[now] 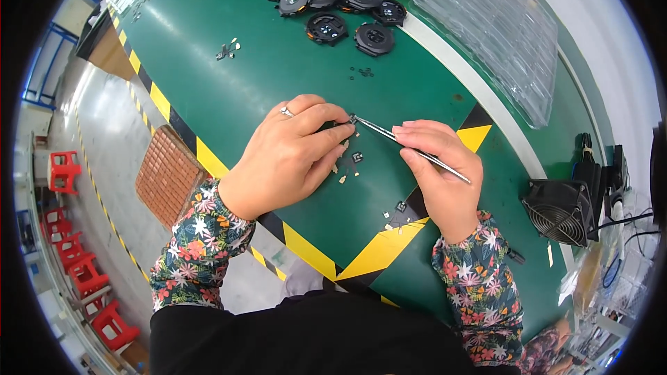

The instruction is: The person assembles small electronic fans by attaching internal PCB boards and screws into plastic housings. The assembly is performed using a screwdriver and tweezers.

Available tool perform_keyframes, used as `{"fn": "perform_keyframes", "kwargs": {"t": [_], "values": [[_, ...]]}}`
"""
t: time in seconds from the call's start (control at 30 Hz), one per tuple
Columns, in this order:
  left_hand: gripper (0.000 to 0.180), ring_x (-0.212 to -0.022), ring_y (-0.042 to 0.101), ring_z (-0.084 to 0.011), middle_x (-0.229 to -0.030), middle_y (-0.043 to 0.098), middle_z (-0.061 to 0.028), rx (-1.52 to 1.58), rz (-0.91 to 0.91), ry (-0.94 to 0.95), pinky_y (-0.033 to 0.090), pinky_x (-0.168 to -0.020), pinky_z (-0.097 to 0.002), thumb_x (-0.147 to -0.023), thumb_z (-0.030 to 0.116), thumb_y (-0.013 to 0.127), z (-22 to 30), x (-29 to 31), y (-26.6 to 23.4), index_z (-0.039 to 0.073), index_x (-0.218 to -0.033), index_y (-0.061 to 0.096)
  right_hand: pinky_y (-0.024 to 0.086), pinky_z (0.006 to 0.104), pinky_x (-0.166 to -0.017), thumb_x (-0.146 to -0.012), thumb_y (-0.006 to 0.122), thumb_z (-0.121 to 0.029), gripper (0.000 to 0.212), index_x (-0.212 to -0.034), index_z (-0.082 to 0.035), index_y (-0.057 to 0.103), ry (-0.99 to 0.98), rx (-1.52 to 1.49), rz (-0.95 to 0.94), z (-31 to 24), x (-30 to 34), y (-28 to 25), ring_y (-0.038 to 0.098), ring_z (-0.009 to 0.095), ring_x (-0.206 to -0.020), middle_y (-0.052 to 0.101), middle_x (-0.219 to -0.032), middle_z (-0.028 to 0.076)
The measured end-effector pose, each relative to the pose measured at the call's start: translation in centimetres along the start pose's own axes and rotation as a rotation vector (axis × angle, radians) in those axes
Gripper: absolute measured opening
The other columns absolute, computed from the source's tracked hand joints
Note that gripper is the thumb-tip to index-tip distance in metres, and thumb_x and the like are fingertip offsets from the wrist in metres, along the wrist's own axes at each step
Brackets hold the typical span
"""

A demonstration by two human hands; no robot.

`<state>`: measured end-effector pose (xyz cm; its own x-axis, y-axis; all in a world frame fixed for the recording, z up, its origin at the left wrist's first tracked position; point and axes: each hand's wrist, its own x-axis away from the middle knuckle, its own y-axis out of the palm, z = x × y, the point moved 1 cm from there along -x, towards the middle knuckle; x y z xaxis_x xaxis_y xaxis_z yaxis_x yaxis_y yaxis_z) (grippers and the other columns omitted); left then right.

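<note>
My left hand (292, 151), with a ring on one finger, is closed, its fingertips pinched round a small black part (353, 119) just above the green work surface. In my right hand (445, 180) is a pair of metal tweezers (379, 130), held like a pen. The tweezer tips meet the black part at my left fingertips; my fingers hide most of that part. Just below lies another small black component (357, 157) with a thin tail, among pale bits (342, 180). Closer to me, a few similar components (401, 206) rest by the yellow-and-black tape.
Round black watch casings (375, 39) are heaped at the far side, with tiny black rings (361, 72) nearer. More small parts (228, 49) lie far left. Clear plastic trays (493, 31) are stacked far right. A black fan (559, 212) stands right; another person's arm shows bottom right.
</note>
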<state>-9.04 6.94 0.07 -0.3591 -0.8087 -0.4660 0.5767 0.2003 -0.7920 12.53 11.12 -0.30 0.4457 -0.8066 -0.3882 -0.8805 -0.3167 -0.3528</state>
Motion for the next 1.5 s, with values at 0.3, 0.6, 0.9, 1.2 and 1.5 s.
{"fn": "perform_keyframes", "kwargs": {"t": [0.3, 0.6, 0.9, 1.2, 1.5], "values": [[0.027, -0.098, 0.056, -0.0288, -0.103, 0.06, -0.0093, 0.018, -0.041, -0.027, 0.046, -0.082, -0.0378, -0.073, 0.002, 0.067, 0.0, 0.1, -0.4, 0.001, -0.1, 0.067, 0.046, 0.0346, -0.091, -0.077, 0.065, 0.008, 0.019, -0.095, 0.001, 0.068, -0.01, 0.024, -0.008, -0.1, -0.2, 0.2, 0.061, 0.025, -0.102, 0.069, -0.099, 0.01], [0.026, -0.098, 0.056, -0.0285, -0.102, 0.06, -0.0091, -0.012, -0.024, -0.041, 0.045, -0.082, -0.0374, -0.074, 0.0, 0.065, 0.3, -0.1, -0.2, 0.001, -0.1, 0.067, 0.048, 0.0329, -0.089, -0.076, 0.066, 0.008, 0.02, -0.094, 0.0, 0.069, -0.007, 0.028, 0.005, -0.2, -0.1, 0.2, 0.061, 0.024, -0.1, 0.07, -0.099, 0.009], [0.029, -0.096, 0.056, -0.0244, -0.103, 0.059, -0.0064, -0.115, -0.018, 0.016, 0.046, -0.077, -0.0361, -0.07, 0.001, 0.065, 0.4, -0.3, 0.0, 0.002, -0.099, 0.066, 0.049, 0.033, -0.087, -0.075, 0.068, 0.006, 0.019, -0.092, -0.002, 0.071, -0.03, 0.062, 0.036, -0.2, -0.2, 0.3, 0.063, 0.023, -0.097, 0.071, -0.097, 0.007], [0.028, -0.102, 0.057, -0.0254, -0.109, 0.06, -0.0061, -0.137, -0.054, 0.064, 0.046, -0.079, -0.0363, -0.071, 0.0, 0.064, 0.4, -0.6, -0.2, 0.001, -0.099, 0.065, 0.049, 0.0328, -0.086, -0.075, 0.068, 0.004, 0.018, -0.091, -0.004, 0.071, -0.06, 0.077, 0.057, 0.1, -0.3, 0.5, 0.063, 0.023, -0.095, 0.071, -0.095, 0.006], [0.027, -0.103, 0.057, -0.0292, -0.108, 0.061, -0.0099, -0.06, -0.124, 0.03, 0.045, -0.086, -0.0384, -0.073, -0.003, 0.062, -0.1, -0.7, -0.5, 0.0, -0.1, 0.064, 0.048, 0.0364, -0.084, -0.075, 0.068, 0.002, 0.017, -0.09, -0.006, 0.07, -0.22, 0.228, -0.006, -0.6, -0.2, 0.3, 0.064, 0.022, -0.09, 0.07, -0.096, 0.006]]}}
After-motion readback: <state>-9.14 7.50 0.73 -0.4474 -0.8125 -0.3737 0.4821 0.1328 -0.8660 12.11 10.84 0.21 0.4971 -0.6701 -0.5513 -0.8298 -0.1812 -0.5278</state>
